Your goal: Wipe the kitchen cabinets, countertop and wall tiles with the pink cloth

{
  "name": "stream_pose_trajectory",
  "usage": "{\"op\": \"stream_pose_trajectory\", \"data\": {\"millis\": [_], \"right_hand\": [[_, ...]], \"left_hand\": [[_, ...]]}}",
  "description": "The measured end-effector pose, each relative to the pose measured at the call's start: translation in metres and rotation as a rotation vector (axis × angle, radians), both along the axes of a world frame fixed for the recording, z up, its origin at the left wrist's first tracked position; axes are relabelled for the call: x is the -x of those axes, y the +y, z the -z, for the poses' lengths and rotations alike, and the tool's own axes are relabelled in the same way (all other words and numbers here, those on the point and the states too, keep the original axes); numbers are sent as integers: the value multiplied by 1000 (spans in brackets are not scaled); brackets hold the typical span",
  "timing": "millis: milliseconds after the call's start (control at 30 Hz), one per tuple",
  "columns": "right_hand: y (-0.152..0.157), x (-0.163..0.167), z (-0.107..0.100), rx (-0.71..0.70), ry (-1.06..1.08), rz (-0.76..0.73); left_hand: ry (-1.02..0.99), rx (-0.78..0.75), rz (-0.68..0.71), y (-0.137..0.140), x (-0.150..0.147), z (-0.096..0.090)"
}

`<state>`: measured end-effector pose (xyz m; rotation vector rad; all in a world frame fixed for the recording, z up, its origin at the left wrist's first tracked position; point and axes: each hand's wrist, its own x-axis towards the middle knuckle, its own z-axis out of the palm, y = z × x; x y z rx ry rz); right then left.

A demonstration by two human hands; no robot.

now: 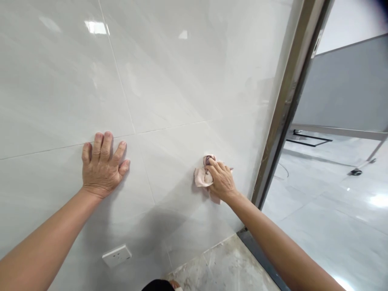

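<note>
My left hand [103,165] lies flat against the glossy grey tiled wall [169,89], fingers spread, just over a horizontal tile joint. Nothing is held in it. Farther right and slightly lower, my right hand [222,178] presses a crumpled pale pink cloth [201,178] to the same wall. The cloth has a dark patterned edge, and folds of it stick out to the left of the fingers and below the palm. Part of the cloth is hidden under my right hand.
A white wall socket [117,256] sits low on the wall. To the right stands a metal door frame [279,109]; beyond it are a grey board [345,89] on casters and a shiny tiled floor [327,210]. Below is a stained floor strip [224,262].
</note>
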<state>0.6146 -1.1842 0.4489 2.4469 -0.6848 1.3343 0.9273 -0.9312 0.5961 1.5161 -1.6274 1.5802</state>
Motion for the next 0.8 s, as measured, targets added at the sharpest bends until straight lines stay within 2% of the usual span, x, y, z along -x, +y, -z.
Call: {"op": "stream_pose_trajectory", "data": {"millis": [67, 233, 433, 633, 700, 800], "right_hand": [[-1, 1, 0, 14, 5, 4], [-6, -1, -19, 21, -67, 45], [-2, 2, 0, 47, 13, 2], [-7, -1, -17, 34, -73, 33], [-4, -1, -8, 14, -76, 7], [-2, -2, 15, -48, -90, -109]], "left_hand": [[2, 0, 2, 0, 0, 0], [-3, -7, -19, 1, 0, 1], [50, -31, 6, 0, 1, 1], [15, -21, -12, 2, 2, 1], [1, -19, -32, 2, 2, 1], [-1, -21, -56, 2, 2, 1]]}}
